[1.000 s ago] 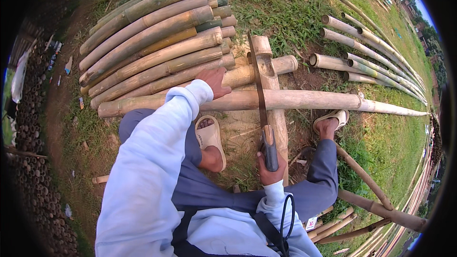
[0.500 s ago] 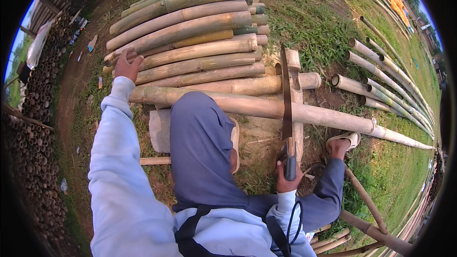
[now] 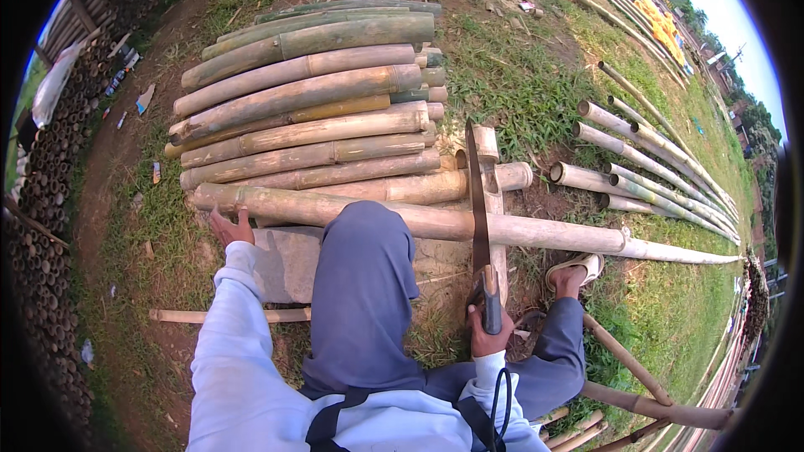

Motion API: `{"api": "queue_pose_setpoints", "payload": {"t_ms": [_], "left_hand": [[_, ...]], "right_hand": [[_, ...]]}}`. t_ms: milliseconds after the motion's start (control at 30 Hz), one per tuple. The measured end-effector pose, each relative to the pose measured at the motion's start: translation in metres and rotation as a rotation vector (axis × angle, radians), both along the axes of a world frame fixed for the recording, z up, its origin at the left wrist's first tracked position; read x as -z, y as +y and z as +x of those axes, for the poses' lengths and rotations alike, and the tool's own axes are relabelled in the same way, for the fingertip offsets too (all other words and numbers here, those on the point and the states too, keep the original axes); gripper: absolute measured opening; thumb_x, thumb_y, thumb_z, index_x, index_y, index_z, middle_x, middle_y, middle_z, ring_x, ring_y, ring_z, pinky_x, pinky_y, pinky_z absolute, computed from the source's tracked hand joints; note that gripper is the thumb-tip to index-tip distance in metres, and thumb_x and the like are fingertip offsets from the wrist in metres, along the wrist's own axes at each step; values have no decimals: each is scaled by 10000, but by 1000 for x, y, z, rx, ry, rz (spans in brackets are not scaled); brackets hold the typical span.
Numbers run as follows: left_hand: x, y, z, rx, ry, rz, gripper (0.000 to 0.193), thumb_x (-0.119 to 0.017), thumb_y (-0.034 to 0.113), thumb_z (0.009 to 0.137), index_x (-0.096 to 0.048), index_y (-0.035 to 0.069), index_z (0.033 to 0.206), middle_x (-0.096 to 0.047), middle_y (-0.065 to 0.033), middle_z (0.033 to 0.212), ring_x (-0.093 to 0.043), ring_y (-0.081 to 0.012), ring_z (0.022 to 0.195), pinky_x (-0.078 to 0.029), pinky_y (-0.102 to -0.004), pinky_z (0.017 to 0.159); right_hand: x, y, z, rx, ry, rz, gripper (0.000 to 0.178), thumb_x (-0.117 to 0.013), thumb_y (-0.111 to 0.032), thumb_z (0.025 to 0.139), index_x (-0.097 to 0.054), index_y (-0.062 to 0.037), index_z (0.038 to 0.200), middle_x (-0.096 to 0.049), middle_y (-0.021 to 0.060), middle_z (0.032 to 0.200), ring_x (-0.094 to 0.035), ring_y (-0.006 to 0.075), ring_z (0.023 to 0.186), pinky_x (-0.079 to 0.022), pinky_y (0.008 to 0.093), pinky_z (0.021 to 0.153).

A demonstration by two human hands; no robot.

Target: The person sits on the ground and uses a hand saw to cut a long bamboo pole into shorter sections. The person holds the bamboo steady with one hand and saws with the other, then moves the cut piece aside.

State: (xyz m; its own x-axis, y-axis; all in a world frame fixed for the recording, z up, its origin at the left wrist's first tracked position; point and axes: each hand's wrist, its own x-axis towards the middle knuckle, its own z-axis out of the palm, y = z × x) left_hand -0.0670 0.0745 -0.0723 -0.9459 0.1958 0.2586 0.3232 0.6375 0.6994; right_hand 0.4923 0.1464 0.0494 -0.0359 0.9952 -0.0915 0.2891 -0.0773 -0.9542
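A long bamboo pole [image 3: 544, 232] lies crosswise in front of me, from near my left hand far out to the right. Just below its left end is my left hand [image 3: 230, 228], thumb and fingers apart, at or against the pole's underside; whether it touches is unclear. My right hand [image 3: 491, 333] is wrapped around the handle of a handsaw [image 3: 480, 209]. The saw's long dark blade points away from me and crosses over the pole, beside a notched bamboo support [image 3: 494, 201]. My bent left knee [image 3: 360, 259] overlaps the pole's near side.
Cut bamboo lengths [image 3: 310, 87] lie stacked beyond the pole. Longer poles [image 3: 662, 150] rest on grass at right. A flat stone block [image 3: 289, 263] sits by my left leg. Bamboo trestle legs [image 3: 628, 360] stand at lower right; piled bamboo [image 3: 50, 284] fills the far left.
My left hand has left the stacked bamboo lengths and come nearer, down to the long pole's left end. My right hand keeps the saw across the pole. The view has shifted.
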Motion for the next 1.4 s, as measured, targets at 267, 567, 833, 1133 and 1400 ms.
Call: {"api": "queue_pose_setpoints", "payload": {"t_ms": [267,567,833,1133,1400], "left_hand": [[-149,114,97,869,-49,14,582,-789,195,831,-573,26,1344,-623,-215,1296,-602,-378,1208,-472,-453,1060],[-269,204,255,1544,101,-536,551,-784,353,857,-628,27,1273,-699,-206,1209,-674,-351,1130,-522,-431,1010],[-120,234,278,1447,203,-1045,982,-892,574,643,-535,-15,1344,-614,-222,1353,-589,-394,1265,-492,-444,1061],[-89,220,289,1396,330,-969,909,-909,556,616,-554,55,1286,-645,-163,1281,-604,-350,1221,-474,-443,1049],[-81,213,291,1469,406,-1053,817,-903,504,672,-549,66,1264,-664,-172,1244,-646,-355,1167,-518,-438,1010]], "right_hand": [[9,-2,5,1,-30,67,223,-791,-118,877,-695,8,1034,-681,71,819,-627,131,753,-513,318,711],[4,-8,6,36,-44,110,265,-800,-172,854,-702,-31,1056,-676,149,767,-695,203,716,-541,364,710],[12,-6,2,-24,-24,128,306,-806,-209,836,-705,-45,1074,-715,212,867,-723,406,828,-559,442,750],[13,-9,7,-5,4,122,293,-790,-213,837,-697,-63,1071,-708,224,879,-702,439,854,-557,463,749],[12,-26,8,5,-32,204,277,-791,-199,862,-681,-41,1062,-665,193,760,-700,380,714,-533,405,665]]}}
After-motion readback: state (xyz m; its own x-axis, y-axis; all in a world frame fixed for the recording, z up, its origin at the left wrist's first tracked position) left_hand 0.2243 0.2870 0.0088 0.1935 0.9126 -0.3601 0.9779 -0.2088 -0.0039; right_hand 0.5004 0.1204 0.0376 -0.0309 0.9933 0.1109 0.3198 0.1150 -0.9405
